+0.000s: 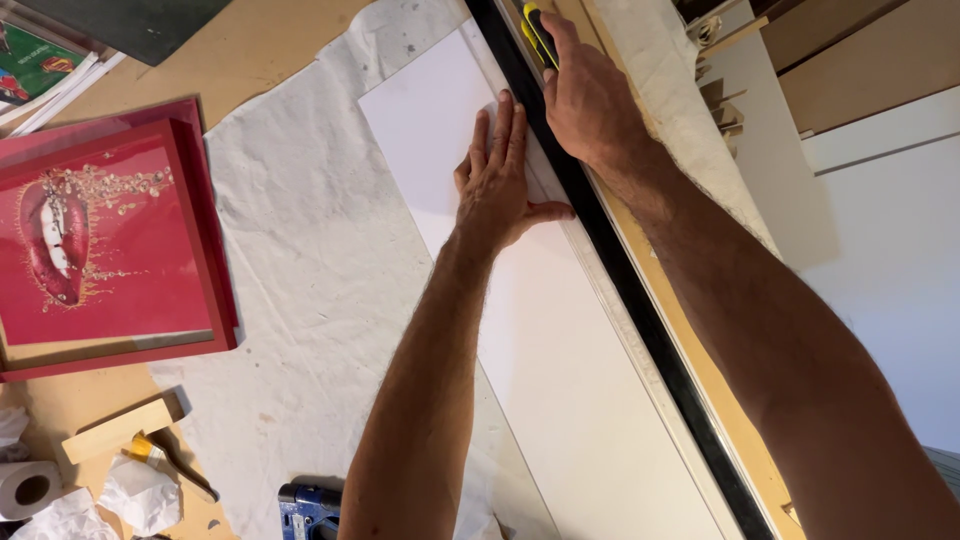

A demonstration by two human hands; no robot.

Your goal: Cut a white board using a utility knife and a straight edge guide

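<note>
- A brown fibreboard workbench (280, 35) fills the head view, spread with a creased, off-white cloth (300, 300).
- On the cloth lies a smooth white board (560, 380), long and rectangular, running diagonally from top centre to the bottom right.
- Along its right edge sits a long black straightedge (640, 310), narrow and matte, with a pale metal strip beside it.
- The left hand (495, 185) presses flat on the white board, fingers spread and straight, thumb touching the straightedge; it grips nothing.
- The right hand (585, 95) is closed around a yellow-and-black utility knife (540, 35) at the top of the straightedge; the blade tip is hidden, perhaps just out of frame.
- To the left lies a glossy red framed picture (105, 240), overlapping the cloth's edge.
- Bottom left: a small wooden block (115, 430), crumpled paper (140, 495), a tape roll (28, 488).
- A blue stapler-like tool (308, 510) sits just beside the left forearm.
</note>
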